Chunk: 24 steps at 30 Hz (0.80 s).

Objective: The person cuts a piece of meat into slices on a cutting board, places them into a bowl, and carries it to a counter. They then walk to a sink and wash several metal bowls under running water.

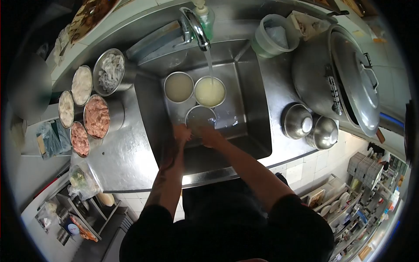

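In the sink (257, 135) stand three round metal containers. The near one (200, 114) holds greyish, cloudy water. My left hand (182, 132) is closed at its left rim, and the fingers seem to grip the edge. My right hand (210, 136) reaches over the near side of the same container; its fingertips are blurred and partly hidden in the water. Behind it, a container of pale yellowish liquid (210, 91) sits under the running stream from the faucet (196, 28). To its left is a container of beige, cloudy liquid (179, 87).
Left on the counter stand metal containers of pink minced meat (97, 117), white paste (81, 85) and whitish strips (111, 73). To the right are a large lidded pot (316, 74), upturned metal bowls (297, 121) and a plastic bucket (276, 36). A soap bottle (206, 19) stands behind the faucet.
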Each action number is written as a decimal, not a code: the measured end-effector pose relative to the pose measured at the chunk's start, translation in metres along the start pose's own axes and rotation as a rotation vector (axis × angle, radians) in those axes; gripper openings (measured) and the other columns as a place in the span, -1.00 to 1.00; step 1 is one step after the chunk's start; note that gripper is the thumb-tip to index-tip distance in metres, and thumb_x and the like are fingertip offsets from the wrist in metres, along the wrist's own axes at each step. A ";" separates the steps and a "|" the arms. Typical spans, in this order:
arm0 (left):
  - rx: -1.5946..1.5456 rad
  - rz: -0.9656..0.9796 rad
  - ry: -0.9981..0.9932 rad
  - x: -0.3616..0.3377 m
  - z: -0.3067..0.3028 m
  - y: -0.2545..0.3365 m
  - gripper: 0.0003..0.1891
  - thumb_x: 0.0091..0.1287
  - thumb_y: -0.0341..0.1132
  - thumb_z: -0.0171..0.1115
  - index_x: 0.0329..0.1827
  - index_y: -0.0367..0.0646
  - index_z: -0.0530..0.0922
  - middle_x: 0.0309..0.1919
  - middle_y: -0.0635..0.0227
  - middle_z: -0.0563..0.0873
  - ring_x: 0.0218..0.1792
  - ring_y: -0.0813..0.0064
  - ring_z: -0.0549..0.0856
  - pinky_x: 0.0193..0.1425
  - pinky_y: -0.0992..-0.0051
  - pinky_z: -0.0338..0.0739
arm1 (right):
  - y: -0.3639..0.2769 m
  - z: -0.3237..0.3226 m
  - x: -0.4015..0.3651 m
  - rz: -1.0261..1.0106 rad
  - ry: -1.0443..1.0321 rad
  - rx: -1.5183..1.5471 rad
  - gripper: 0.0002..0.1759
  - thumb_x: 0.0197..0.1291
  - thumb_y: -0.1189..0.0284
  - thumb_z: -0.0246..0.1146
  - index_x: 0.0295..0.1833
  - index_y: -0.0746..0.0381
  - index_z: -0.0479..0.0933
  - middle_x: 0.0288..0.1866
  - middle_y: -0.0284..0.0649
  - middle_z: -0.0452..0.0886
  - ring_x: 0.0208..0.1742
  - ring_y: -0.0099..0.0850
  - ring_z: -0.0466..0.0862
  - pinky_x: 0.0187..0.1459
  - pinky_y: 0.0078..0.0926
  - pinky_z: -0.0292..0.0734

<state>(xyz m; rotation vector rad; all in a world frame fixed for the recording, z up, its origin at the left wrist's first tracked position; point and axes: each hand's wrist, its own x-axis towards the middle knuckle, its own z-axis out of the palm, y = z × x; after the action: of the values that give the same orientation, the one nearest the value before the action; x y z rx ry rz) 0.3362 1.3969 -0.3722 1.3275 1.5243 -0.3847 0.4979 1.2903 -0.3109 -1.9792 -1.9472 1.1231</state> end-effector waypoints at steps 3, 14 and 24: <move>0.289 0.174 0.145 -0.039 0.004 0.026 -0.65 0.37 -0.17 0.15 -0.28 -0.36 0.68 -0.37 -0.07 0.77 -0.31 0.03 0.80 -0.11 0.11 0.66 | 0.005 0.044 0.042 0.197 -0.294 0.227 -0.66 0.17 0.40 0.29 0.07 0.24 0.62 -0.03 0.07 0.71 0.07 0.08 0.69 0.13 -0.04 0.58; 0.043 0.468 0.339 -0.055 -0.006 0.016 -0.48 0.54 0.09 0.01 0.06 -0.24 0.64 -0.02 -0.09 0.73 0.07 -0.13 0.68 0.18 0.05 0.53 | 0.007 0.033 0.009 0.230 0.082 0.420 -0.64 0.20 0.22 0.32 -0.06 0.27 0.67 -0.12 0.10 0.73 -0.03 0.06 0.74 0.05 -0.08 0.61; 0.460 0.590 0.206 -0.097 -0.082 0.221 -0.51 0.56 -0.07 -0.24 0.18 -0.21 0.56 0.10 -0.05 0.70 0.13 -0.10 0.67 0.27 0.00 0.51 | 0.014 -0.151 0.048 0.356 0.487 0.790 -0.47 0.51 0.05 0.10 0.04 0.35 0.65 -0.07 0.15 0.73 0.01 -0.03 0.73 0.07 -0.17 0.53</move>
<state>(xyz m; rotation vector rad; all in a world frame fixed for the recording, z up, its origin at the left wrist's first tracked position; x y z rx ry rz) 0.4747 1.4832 -0.1765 2.1536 1.1589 -0.2263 0.5920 1.3906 -0.2305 -1.8950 -0.7544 1.0943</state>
